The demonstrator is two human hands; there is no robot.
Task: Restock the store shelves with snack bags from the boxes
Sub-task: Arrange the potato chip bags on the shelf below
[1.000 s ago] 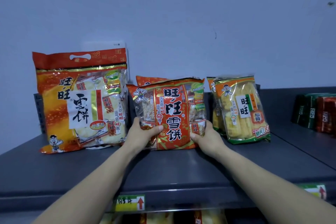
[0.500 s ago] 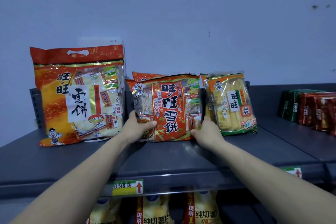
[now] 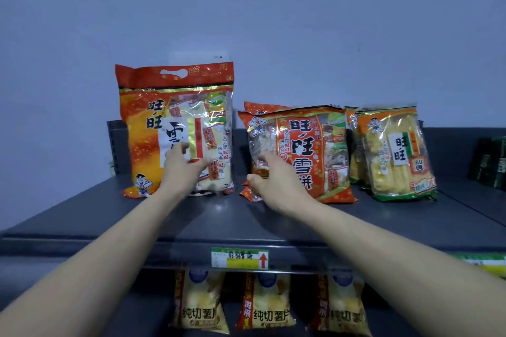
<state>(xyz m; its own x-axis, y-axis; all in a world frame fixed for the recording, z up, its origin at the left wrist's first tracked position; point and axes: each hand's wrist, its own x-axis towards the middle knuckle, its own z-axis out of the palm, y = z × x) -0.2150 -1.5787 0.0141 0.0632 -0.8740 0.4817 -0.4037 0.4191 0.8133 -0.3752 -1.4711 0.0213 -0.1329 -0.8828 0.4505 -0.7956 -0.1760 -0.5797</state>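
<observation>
Both hands reach onto the shelf [image 3: 232, 221] at mid-frame. The left hand [image 3: 182, 168] lies with relaxed fingers against the front of the tall handled bag [image 3: 142, 128], clasping nothing. The right hand [image 3: 273, 182] is spread loose, fingertips on the lower left of the red rice-cracker bag [image 3: 306, 145]. These two bags stand upright in a row with the yellow bag [image 3: 394, 150] at right. Bare shelf shows in front, so I judge stocking partway done; no boxes are in view. The wrappers are glossy, crinkled film with clear windows, and the shelf is matt dark metal.
</observation>
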